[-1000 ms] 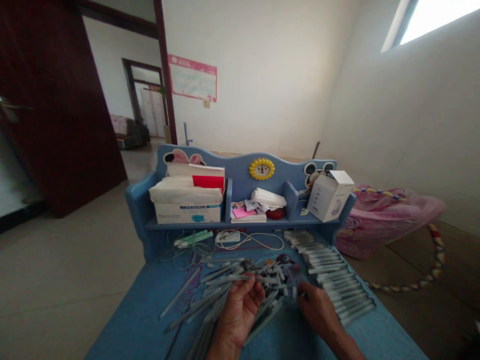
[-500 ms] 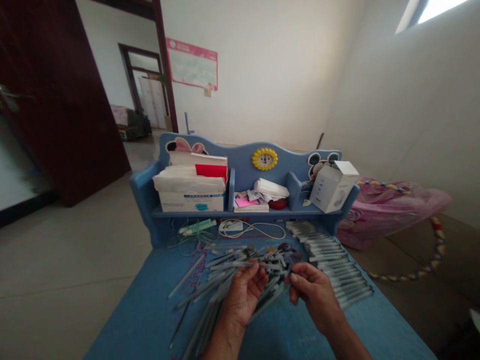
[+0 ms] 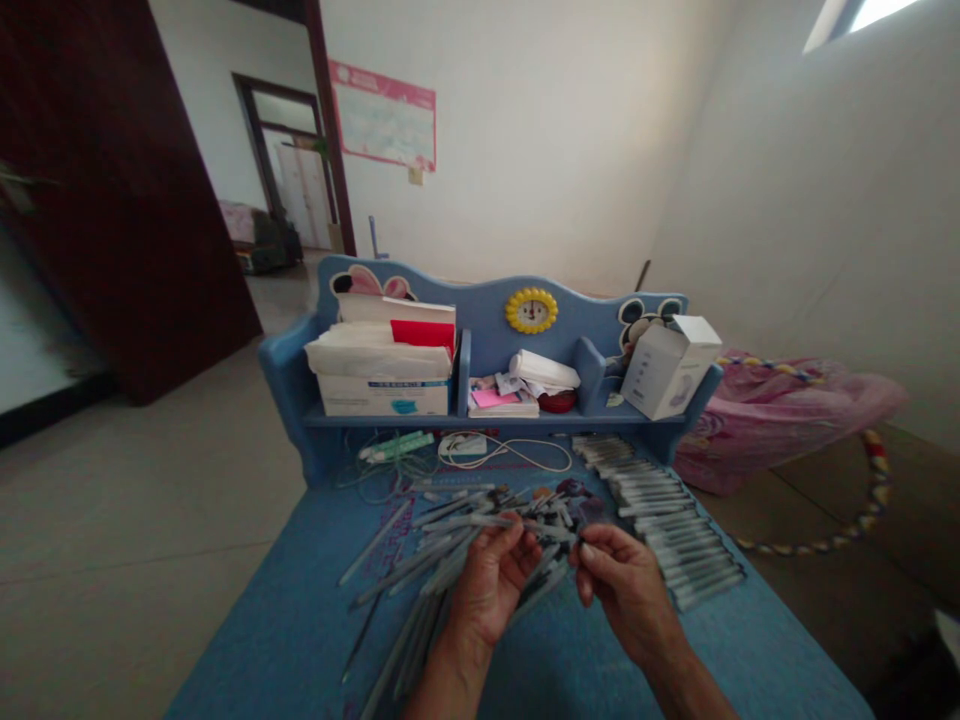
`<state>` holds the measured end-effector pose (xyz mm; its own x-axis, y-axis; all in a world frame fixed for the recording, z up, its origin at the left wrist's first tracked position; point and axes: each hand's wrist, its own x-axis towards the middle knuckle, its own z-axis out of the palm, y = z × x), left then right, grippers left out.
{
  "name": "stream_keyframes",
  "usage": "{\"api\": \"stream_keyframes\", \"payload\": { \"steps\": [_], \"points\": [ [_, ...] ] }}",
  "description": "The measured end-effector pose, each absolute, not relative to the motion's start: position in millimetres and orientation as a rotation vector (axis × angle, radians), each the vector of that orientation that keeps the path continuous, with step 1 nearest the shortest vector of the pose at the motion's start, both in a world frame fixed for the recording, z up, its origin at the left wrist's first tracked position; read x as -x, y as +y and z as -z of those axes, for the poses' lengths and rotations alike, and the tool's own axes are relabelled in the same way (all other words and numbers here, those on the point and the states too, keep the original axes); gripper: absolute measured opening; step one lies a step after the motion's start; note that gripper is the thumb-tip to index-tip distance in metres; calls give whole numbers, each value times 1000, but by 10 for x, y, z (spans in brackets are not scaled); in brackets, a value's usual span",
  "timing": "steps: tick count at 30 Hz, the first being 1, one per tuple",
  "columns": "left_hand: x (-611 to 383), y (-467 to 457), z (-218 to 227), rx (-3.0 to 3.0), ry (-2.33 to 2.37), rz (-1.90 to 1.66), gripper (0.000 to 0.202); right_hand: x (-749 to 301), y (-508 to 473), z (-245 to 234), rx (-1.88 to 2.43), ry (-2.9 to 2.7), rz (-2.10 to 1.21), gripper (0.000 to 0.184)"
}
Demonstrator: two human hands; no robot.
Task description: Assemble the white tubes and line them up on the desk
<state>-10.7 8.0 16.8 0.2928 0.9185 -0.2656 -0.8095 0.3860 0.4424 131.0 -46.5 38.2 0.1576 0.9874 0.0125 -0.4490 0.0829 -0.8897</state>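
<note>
My left hand [image 3: 495, 580] is closed, thumb against fingers, on a thin translucent pen barrel [image 3: 486, 521] that lies across the fingertips. To its right, my right hand [image 3: 621, 580] is pinched, with a small dark piece at the fingertips too small to name. The two hands are a short way apart above a loose heap of pen barrels [image 3: 409, 572], which spreads to the left and under my left wrist. Small dark and whitish parts [image 3: 559, 510] lie behind the hands. Beyond my right hand is a neat row of pens [image 3: 675, 525] with dark ends.
The blue desk [image 3: 255, 620] has a raised shelf holding a mask box [image 3: 382, 397], papers [image 3: 502, 408] and a white carton [image 3: 670, 368]. A looped white cord [image 3: 536, 468] and a green-and-white object [image 3: 397, 448] lie below the shelf. A pink wrapped bundle [image 3: 795, 420] is at right.
Both hands stay nearly in place, the right fingers slightly closer to the left. The view has tilted a little, so the shelf sits slightly higher.
</note>
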Motion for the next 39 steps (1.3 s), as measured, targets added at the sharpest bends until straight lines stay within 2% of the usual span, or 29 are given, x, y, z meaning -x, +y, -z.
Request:
{"api": "stream_keyframes", "payload": {
  "steps": [30, 39],
  "points": [
    [82, 63, -127, -284, 546, -1162, 14, -1320, -452, -422, 1198, -958, -1025, 16],
    [90, 38, -143, -344, 566, -1140, 16, -1337, -497, -496, 1383, -1145, -854, 19]
  ]
}}
